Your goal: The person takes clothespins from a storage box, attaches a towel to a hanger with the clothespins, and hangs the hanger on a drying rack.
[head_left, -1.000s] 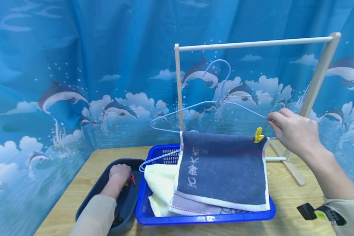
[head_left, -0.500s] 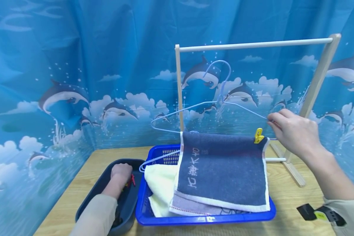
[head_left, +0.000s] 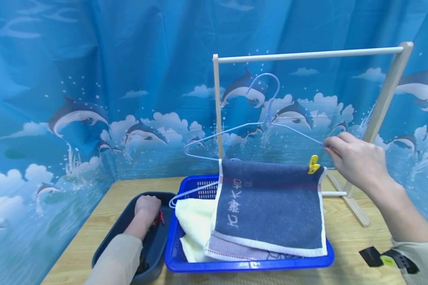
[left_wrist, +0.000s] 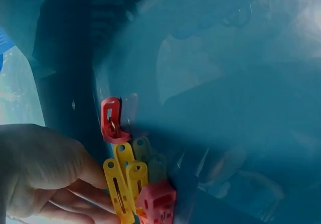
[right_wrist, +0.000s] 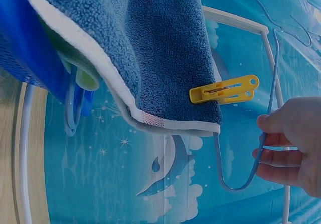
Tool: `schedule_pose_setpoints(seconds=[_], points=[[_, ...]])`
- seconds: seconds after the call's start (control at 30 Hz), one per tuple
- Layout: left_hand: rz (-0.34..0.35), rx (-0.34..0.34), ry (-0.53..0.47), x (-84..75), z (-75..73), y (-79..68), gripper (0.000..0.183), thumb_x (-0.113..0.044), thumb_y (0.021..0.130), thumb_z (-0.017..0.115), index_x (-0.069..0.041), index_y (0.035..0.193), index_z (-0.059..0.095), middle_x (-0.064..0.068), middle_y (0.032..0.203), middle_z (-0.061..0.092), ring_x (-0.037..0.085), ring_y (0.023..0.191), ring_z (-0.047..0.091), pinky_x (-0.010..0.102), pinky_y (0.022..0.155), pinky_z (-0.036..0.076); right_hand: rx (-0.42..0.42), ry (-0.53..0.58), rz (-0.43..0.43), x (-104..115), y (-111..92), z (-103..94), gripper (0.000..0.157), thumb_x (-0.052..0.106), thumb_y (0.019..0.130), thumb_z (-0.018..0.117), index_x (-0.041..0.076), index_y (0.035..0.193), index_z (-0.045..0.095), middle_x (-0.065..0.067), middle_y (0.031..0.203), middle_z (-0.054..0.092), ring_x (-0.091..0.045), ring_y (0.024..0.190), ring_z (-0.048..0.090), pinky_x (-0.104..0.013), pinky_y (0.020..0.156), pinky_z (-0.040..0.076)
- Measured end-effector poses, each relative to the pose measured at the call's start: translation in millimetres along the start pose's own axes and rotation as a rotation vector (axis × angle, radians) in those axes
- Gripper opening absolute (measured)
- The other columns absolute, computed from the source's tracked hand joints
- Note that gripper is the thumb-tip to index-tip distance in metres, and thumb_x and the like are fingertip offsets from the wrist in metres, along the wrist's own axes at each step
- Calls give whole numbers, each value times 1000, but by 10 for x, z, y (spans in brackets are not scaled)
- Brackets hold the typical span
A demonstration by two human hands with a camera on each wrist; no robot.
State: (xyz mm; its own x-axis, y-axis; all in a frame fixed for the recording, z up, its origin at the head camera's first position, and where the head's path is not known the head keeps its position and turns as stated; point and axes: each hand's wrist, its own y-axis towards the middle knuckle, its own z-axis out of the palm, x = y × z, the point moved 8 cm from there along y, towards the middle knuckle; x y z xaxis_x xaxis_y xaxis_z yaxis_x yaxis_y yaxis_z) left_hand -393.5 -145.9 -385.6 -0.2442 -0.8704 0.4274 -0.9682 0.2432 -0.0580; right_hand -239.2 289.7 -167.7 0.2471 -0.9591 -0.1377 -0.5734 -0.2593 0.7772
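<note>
My right hand [head_left: 358, 156] pinches the right arm of a light blue wire hanger [head_left: 296, 130] between thumb and fingers. Over the hanger's lower bar hangs a dark blue towel [head_left: 271, 206] with white edging, and a yellow clothespin [head_left: 314, 164] clips its top right corner. My left hand [head_left: 148, 208] reaches down into a dark bin [head_left: 96, 253]. There, in the left wrist view, its fingers touch a yellow clothespin [left_wrist: 119, 191] at the edge of a small heap. A red clothespin [left_wrist: 111, 118] lies just above; the fingertips are partly hidden.
Behind the hanger stands a rack with a white top rail [head_left: 306, 55] and wooden posts. A blue basket [head_left: 249, 266] beneath the towel contains a pale yellow cloth [head_left: 194, 221], a greyish cloth [head_left: 232, 247] and another hanger [head_left: 192, 192]. A dolphin-print curtain [head_left: 146, 59] covers the back.
My left hand has shifted very slightly inside the bin. The right hand, hanger and towel keep their places.
</note>
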Motion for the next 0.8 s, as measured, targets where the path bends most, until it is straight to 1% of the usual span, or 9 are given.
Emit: schedule_pose_setpoints(seconds=[0.17,0.27,0.4,0.57,0.7,0.8], points=[[-3,3,62,9,-23,9,22,0,85,56,-8,65,60,7,63,59,20,50,54,32,39,43,8,-1,6,0,3,11,12,5,77,70,7,89,67,-8,80,60,-23,51,51,-31,36,27],[-17,8,68,38,-32,18,21,1,85,56,-7,65,60,7,62,58,20,48,53,32,40,43,6,0,5,-2,4,13,12,5,77,70,7,89,66,-8,79,60,-23,51,51,-31,36,27],[-31,13,33,82,-68,8,19,0,85,55,-7,69,63,8,66,60,21,50,54,33,42,44,10,2,6,-4,6,23,12,5,77,70,7,89,66,-8,79,60,-22,51,51,-31,36,28],[-45,8,-6,141,-149,-20,17,0,85,54,-5,72,64,10,71,61,24,52,55,35,42,45,5,-1,2,-6,-1,18,12,5,77,70,7,88,66,-8,79,59,-23,51,51,-31,36,27],[-54,18,-21,191,-177,-34,17,-1,85,55,-4,69,61,11,66,57,24,52,55,37,43,46,2,-3,-4,-1,-4,13,13,5,76,70,7,88,66,-8,78,59,-22,50,50,-31,35,27],[-65,22,-81,248,-194,-49,18,-2,85,55,-5,68,60,10,64,56,24,54,56,39,44,47,2,-3,-5,1,-5,11,13,5,77,70,7,89,66,-8,79,59,-22,50,51,-31,35,27]])
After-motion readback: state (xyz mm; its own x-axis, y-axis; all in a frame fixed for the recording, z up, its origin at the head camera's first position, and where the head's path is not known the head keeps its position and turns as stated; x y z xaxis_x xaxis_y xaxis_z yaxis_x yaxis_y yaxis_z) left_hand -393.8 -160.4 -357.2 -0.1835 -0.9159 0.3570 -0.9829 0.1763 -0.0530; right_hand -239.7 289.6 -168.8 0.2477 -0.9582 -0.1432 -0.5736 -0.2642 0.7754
